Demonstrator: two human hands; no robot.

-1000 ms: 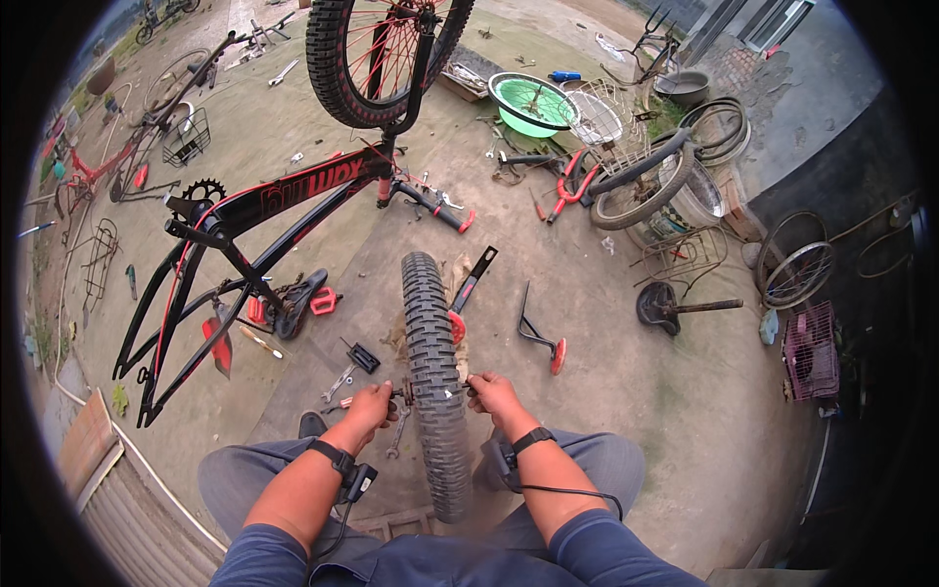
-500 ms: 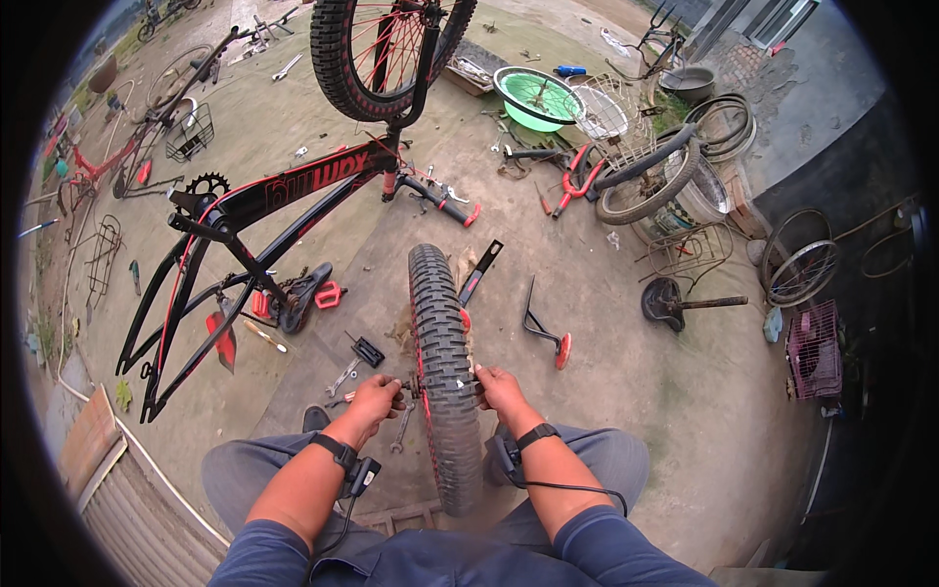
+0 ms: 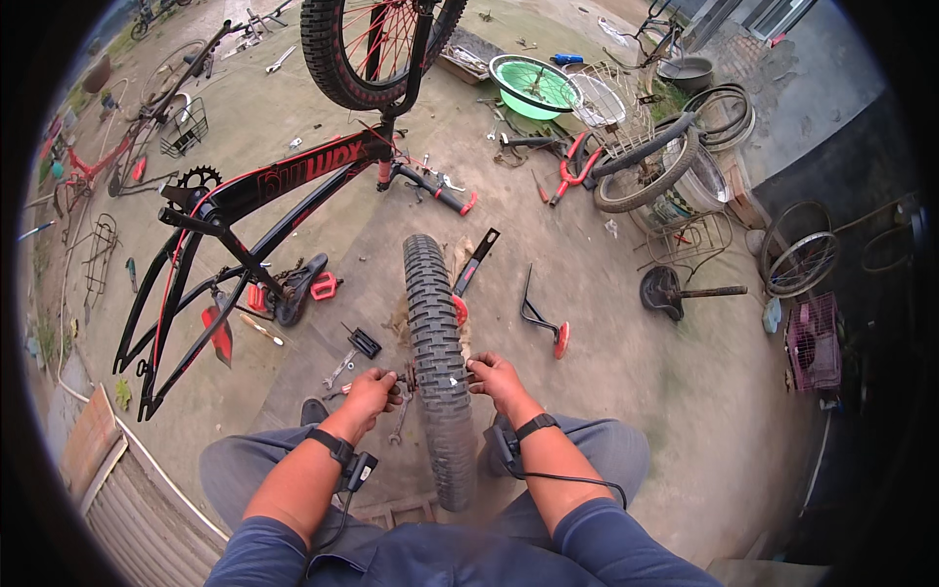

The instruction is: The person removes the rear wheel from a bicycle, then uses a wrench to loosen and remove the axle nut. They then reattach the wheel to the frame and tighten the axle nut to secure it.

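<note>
A bicycle wheel with a fat, knobbly black tyre [image 3: 437, 333] stands upright between my knees, seen tread-on. My left hand [image 3: 372, 399] is closed at the left end of its axle, thumb and fingers pinched near the hub parts. On the opposite side, my right hand [image 3: 497, 382] pinches at the axle's right end, which the tyre largely hides. Left of the tyre, a spanner [image 3: 401, 419] lies on the ground close to my left hand. A black pedal [image 3: 365, 341] lies just beyond it.
An upturned black-and-red bicycle frame [image 3: 293, 186] stands ahead left, its front wheel [image 3: 377, 49] raised. Saddles [image 3: 663, 292], a bent bar with a red end [image 3: 538, 318], a red fork [image 3: 575, 171] and a green basin [image 3: 533, 104] lie around. A pink wire cage [image 3: 814, 342] sits far right.
My view has shifted slightly, so the scene sits a little higher and further left. Both hands keep their places at the wheel's axle.
</note>
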